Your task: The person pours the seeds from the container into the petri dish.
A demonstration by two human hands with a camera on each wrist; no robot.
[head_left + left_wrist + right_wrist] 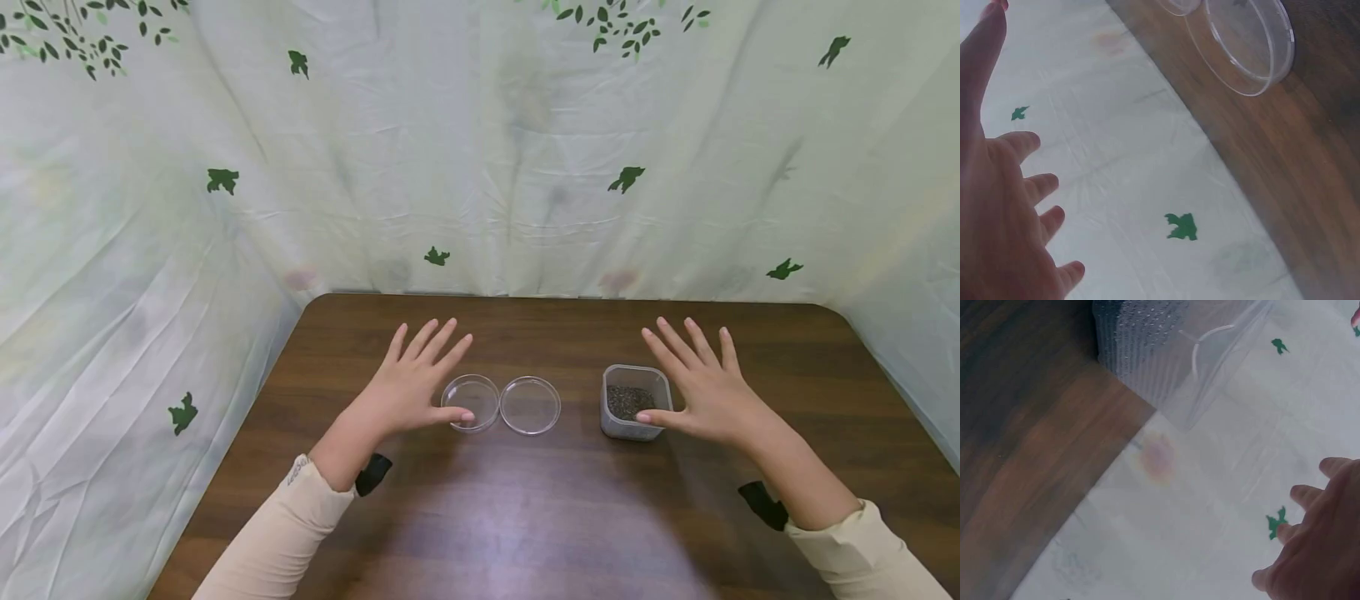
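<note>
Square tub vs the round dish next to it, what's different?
The square tub has tall frosted walls and rounded corners; the round dish is flat, shallow and fully clear. The tub holds dark grains; the dish looks empty. The right hand has its thumb at the tub's rim; no hand touches that dish. Both sit open on the table.

A dark brown wooden table [525,517] with rounded far corners carries two shallow clear round dishes [471,402] [530,405] side by side, touching, and, well apart to their right, a square clear container [634,402] of dark grains
</note>
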